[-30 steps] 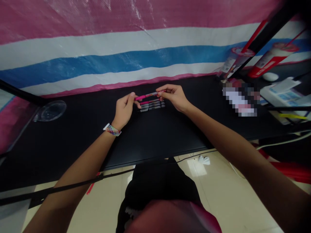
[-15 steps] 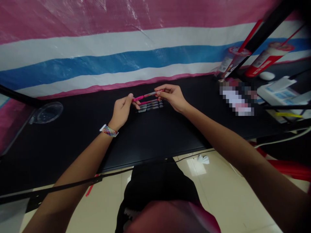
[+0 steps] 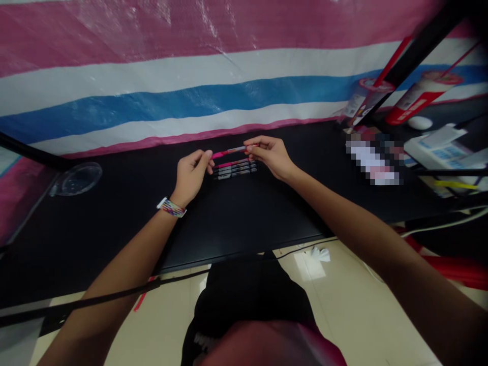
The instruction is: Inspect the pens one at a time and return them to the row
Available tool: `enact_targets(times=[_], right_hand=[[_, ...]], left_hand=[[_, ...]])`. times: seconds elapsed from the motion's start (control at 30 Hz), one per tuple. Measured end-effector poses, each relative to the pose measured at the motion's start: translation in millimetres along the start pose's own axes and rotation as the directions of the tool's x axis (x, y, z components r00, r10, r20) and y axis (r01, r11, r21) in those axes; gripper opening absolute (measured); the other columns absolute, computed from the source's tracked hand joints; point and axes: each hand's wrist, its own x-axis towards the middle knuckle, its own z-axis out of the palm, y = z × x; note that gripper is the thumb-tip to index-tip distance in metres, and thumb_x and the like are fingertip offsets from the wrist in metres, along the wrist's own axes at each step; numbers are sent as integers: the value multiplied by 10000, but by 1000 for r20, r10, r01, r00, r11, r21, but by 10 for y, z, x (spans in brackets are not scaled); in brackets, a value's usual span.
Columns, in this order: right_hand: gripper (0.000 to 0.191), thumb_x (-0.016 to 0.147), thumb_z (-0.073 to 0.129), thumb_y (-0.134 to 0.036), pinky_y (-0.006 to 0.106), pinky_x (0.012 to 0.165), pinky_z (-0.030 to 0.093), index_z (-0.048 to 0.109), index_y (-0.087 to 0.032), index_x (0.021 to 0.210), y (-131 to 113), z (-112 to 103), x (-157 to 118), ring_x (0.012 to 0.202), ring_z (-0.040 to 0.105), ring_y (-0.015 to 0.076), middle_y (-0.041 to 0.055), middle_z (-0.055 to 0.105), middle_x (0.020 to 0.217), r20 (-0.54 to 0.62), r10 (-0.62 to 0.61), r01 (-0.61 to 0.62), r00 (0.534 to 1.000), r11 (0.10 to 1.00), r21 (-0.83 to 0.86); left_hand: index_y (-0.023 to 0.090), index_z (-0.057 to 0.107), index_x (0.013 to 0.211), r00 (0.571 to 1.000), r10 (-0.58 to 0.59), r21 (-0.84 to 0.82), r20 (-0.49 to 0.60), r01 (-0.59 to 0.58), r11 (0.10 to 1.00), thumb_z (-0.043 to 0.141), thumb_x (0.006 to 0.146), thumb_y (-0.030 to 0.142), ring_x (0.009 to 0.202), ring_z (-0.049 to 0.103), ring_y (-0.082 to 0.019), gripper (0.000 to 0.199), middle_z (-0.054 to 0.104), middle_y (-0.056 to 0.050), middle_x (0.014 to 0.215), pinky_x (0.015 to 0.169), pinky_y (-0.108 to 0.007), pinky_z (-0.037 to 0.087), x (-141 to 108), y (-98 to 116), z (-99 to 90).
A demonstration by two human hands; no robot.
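A pink-and-red pen (image 3: pixel 231 151) is held lengthwise between my two hands, just beyond a row of other pens. My left hand (image 3: pixel 194 172) pinches its pink end between thumb and fingers; a patterned band circles that wrist. Thumb and fingertips of my right hand (image 3: pixel 270 155) close on the other end. Several dark and clear pens (image 3: pixel 237 172) lie side by side on the black table (image 3: pixel 244 213), close below the held pen. A pink one is at the far side of that row, partly covered by my left fingers.
A clear plastic lid (image 3: pixel 81 179) lies at the left. Two drink cups, one clear (image 3: pixel 366 99) and one red and white (image 3: pixel 421 99), stand at the back right by a black post. A white box (image 3: pixel 442 150) and cable are nearer. Striped sheeting (image 3: pixel 190 101) hangs behind.
The pen stays in both hands and has turned slightly about its length. My left fingers have shifted a little, uncovering more of the row. The whole view has tilted slightly upward.
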Motion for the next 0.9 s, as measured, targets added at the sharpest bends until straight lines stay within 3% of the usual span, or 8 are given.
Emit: enact_targets(times=[0.1,0.17,0.33,0.43,0.57,0.73,0.9], right_hand=[[385,767,981,-492,412,869,673,849,-246,1032,5,-13,12,858,733,201,39,801,941,11,-7,7,1000,1000,-17],[367,778,961,-465,415,857,670,838,-248,1047,19,-33,26,850,729,200,36,791,950,15,-15,16,1000,999,-36],[310,759,899,-362,427,854,660,814,-255,1037,67,-111,81,811,717,199,20,766,918,-49,-58,55,997,997,-56],[281,764,862,-346,441,888,662,802,-253,1022,74,-146,104,812,718,200,19,753,906,-97,-74,69,993,996,-55],[255,775,837,-332,452,889,668,781,-260,1013,70,-174,118,811,709,206,22,743,901,-144,-82,69,986,993,-90],[242,776,813,-307,458,882,664,770,-255,1008,86,-199,138,812,709,209,26,727,889,-183,-92,75,979,992,-101],[215,767,792,-311,450,835,653,772,-254,973,79,-188,138,769,698,207,27,729,852,-226,-77,58,971,994,-89]], left_hand=[[256,677,672,999,-22,43,-26,23,999,561,1138,698,528,536,-159,652,549,7,533,625,-351,498,5,-6,-23],[254,676,685,999,-15,29,-48,16,999,599,1129,678,559,564,-159,618,574,5,566,647,-346,524,15,-25,-31],[248,790,990,996,-21,-56,-91,16,998,837,997,553,924,775,-209,309,824,-52,980,909,-374,642,39,-99,-32],[236,829,1115,994,-39,-96,-103,29,995,824,1003,465,1083,813,-239,255,857,-76,1146,1037,-420,655,45,-147,-33],[236,847,1128,991,-54,-139,-124,36,990,809,1008,371,1091,832,-227,185,869,-73,1137,1084,-427,662,58,-198,-31],[233,818,1065,985,-41,-101,-170,24,995,831,993,295,1046,836,-212,96,858,-66,1072,1037,-400,683,83,-229,-23],[248,855,1049,979,-51,-108,-195,30,994,871,957,330,1021,826,-227,125,878,-55,1052,1025,-432,681,75,-202,-37]])
